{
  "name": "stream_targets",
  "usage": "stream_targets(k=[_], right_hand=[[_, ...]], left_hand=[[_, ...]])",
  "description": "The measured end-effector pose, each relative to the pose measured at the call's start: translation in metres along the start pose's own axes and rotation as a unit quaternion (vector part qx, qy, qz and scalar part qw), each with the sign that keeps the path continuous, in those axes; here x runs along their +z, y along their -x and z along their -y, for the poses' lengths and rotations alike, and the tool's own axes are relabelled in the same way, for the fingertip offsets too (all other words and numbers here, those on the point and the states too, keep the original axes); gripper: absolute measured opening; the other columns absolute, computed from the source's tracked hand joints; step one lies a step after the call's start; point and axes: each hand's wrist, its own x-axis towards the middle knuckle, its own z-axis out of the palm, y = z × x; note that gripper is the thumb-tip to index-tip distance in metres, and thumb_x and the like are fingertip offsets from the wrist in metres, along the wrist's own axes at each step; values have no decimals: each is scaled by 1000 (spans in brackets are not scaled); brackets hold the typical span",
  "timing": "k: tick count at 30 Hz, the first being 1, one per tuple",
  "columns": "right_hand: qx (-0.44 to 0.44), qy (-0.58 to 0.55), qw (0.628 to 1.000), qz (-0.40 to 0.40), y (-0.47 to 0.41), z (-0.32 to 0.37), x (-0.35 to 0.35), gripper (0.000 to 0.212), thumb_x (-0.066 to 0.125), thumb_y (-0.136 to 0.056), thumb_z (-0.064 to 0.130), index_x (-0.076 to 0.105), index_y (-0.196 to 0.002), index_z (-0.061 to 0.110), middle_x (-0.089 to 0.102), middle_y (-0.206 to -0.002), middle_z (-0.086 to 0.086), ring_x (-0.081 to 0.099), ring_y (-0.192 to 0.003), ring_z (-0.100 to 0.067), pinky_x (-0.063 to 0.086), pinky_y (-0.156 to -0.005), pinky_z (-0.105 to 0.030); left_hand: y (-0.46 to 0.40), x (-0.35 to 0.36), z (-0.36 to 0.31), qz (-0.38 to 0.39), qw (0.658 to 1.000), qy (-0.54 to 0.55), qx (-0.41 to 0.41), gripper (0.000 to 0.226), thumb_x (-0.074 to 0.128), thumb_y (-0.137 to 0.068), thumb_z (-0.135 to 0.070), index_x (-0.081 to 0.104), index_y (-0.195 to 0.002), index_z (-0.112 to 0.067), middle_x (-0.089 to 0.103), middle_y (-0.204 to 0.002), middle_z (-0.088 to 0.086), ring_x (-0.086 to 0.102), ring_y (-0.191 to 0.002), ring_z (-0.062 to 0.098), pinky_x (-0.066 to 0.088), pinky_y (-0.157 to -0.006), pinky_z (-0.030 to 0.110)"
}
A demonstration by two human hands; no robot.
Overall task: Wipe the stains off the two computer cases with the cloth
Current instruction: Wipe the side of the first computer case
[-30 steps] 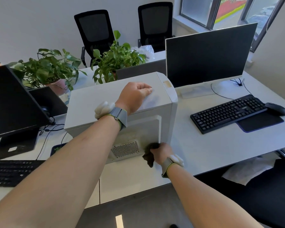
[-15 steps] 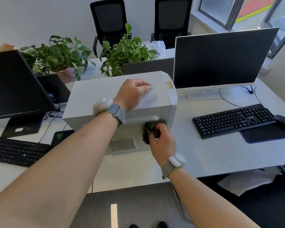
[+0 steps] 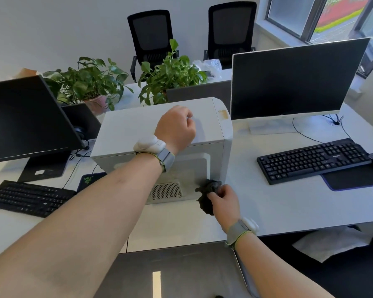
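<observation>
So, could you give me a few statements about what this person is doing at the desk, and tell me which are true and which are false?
1. The right hand grips a dark cloth against the lower side of the white computer case. True.
2. The left hand holds a spray bottle. False: it holds nothing and rests on top of the case.
3. The case lies on its side on the desk, between two monitors. True.
4. The monitor on the right shows a bright picture. False: its screen is dark.
5. The cloth is white. False: it is dark grey or black.
</observation>
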Motion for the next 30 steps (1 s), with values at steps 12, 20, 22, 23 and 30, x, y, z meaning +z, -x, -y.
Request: stream_targets(k=[12,20,22,23,30], right_hand=[[-432,260,847,-168,9,63,39,16,70,-93,21,67,-109,19,63,-89,-3,57,-69,-25,50,-52,-32],[-101,400,909,-66,-5,-5,67,22,51,-100,23,61,-119,23,64,-105,-6,62,-80,-31,54,-67,-35],[4,375,926,-28,1,-17,68,22,48,-99,26,58,-119,25,65,-104,-4,61,-81,-27,57,-73,-38],[17,349,936,-37,6,-20,70,20,47,-99,28,57,-116,26,64,-103,-3,61,-81,-26,56,-74,-38],[-241,153,926,-249,35,35,90,24,65,-94,28,60,-117,27,63,-103,3,58,-86,-17,49,-69,-31]], left_hand=[[6,-53,77,102,992,-70,38,44,43,-95,-42,64,-129,-22,60,-137,2,52,-126,27,36,-110,43],[0,-44,86,88,988,-111,65,34,47,-99,-40,59,-128,-28,56,-135,4,48,-124,31,33,-105,45],[-1,-43,87,85,988,-113,66,33,46,-99,-41,58,-127,-28,55,-133,4,48,-123,30,33,-103,45],[-1,-43,87,84,988,-114,65,32,46,-99,-41,57,-126,-28,54,-133,4,48,-122,30,33,-102,45],[-1,-41,85,79,989,-110,54,33,46,-98,-42,57,-125,-28,53,-134,3,47,-123,30,33,-103,45]])
